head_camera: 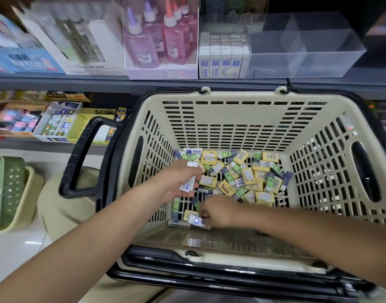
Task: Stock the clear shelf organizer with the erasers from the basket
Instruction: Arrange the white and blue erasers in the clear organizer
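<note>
Left hand (176, 179): inside the basket, fingers curled round a small bunch of white erasers (187, 186) with blue print, held above the basket floor. Right hand (220, 212): low at the near wall, fingertips pinching a single white-and-blue eraser (195, 220). Cream plastic shopping basket (242, 96): slotted walls, one black handle (82, 158) folded out to the left and another lying along the near rim; both forearms cross the near rim to reach in. Loose erasers (242, 174): a heap on the basket floor in yellow, green-faced and white-and-blue sleeves, some showing barcodes; the characters are too small to read. Clear shelf organizer (305, 44): on the upper shelf beyond the basket's far rim, with transparent dividers, just beside a row of white-and-blue boxes (222, 55). Glue bottles (161, 40): pink and purple, with white price stickers, in a display carton left of those boxes. Lower shelf, left: open cartons of small stationery (56, 121), their printing blurred. Floor, far left: nested green and cream baskets (6, 189).
</note>
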`<state>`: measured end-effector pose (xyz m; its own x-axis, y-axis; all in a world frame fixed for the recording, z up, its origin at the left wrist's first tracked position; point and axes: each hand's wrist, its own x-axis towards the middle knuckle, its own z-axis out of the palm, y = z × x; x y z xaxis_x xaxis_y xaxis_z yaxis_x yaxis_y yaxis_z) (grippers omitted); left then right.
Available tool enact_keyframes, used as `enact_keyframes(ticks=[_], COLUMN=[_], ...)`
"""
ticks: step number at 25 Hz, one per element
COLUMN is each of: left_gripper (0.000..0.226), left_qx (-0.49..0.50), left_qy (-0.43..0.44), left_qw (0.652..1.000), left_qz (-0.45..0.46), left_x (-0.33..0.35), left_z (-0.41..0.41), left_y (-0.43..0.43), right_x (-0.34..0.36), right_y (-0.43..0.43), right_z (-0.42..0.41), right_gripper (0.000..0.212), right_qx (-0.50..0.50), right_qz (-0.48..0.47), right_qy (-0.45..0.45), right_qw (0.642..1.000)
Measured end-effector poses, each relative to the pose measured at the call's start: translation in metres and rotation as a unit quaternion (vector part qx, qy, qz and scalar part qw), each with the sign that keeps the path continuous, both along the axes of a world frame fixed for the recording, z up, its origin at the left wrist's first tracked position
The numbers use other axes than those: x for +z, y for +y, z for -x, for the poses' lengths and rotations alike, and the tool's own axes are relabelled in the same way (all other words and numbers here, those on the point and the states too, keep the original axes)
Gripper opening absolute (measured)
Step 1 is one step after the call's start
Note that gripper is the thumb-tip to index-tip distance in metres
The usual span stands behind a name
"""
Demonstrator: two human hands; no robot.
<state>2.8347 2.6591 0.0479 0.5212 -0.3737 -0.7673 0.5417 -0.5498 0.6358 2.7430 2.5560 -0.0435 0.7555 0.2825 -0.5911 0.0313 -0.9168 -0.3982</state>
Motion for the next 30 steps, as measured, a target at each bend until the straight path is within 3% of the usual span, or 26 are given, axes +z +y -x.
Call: enact_keyframes(ticks=[2,4,8,10,12,15,17,18,19,21,22,25,30], left_gripper=[0.004,0.005,0.007,0.009,0.031,0.041,0.034,0.029,0.025,0.019,0.019,0.028,0.021], left_qx=[-0.009,-0.007,0.014,0.020,0.029,0.057,0.118,0.162,0.204,0.249,0.252,0.229,0.213], left_qy=[-0.004,-0.005,-0.018,-0.020,0.019,0.094,0.069,0.044,0.026,0.021,0.026,0.034,0.035], left_qw=[1.000,1.000,1.000,0.999,0.999,0.992,0.987,0.982,0.974,0.962,0.961,0.967,0.970], left_qz=[-0.004,-0.006,-0.010,-0.017,-0.007,0.065,0.090,0.090,0.091,0.107,0.114,0.111,0.113], left_x=[-0.001,-0.002,-0.006,-0.006,-0.007,-0.004,-0.004,-0.004,-0.004,-0.003,-0.002,0.000,-0.001], left_z=[0.001,0.001,-0.002,-0.002,0.000,0.002,-0.005,-0.010,-0.015,-0.024,-0.025,-0.023,-0.023], left_y=[0.000,0.000,-0.001,-0.001,0.000,0.000,0.000,0.001,0.003,0.007,0.008,0.008,0.009], right_x=[-0.008,-0.009,0.013,0.036,0.055,0.066,0.063,0.059,0.053,0.035,0.025,0.003,-0.016], right_y=[0.012,0.014,-0.015,-0.039,-0.055,-0.056,-0.050,-0.046,-0.041,-0.020,-0.005,0.032,0.060], right_z=[-0.001,-0.001,-0.007,-0.018,-0.029,-0.037,-0.040,-0.041,-0.040,-0.036,-0.035,-0.037,-0.037], right_gripper=[0.018,0.013,0.019,0.015,0.012,0.003,0.007,0.008,0.008,0.015,0.019,0.026,0.031], right_qx=[-0.004,-0.032,-0.124,-0.254,-0.380,-0.428,-0.448,-0.449,-0.411,-0.237,-0.153,-0.027,0.029], right_qz=[0.055,0.054,-0.078,-0.185,-0.298,-0.398,-0.430,-0.404,-0.338,-0.188,-0.146,-0.086,0.027], right_qy=[-0.021,0.014,0.104,0.086,0.068,0.067,0.070,0.062,0.041,0.018,0.021,0.054,0.091], right_qw=[0.998,0.998,0.984,0.946,0.873,0.809,0.781,0.795,0.845,0.953,0.977,0.994,0.995])
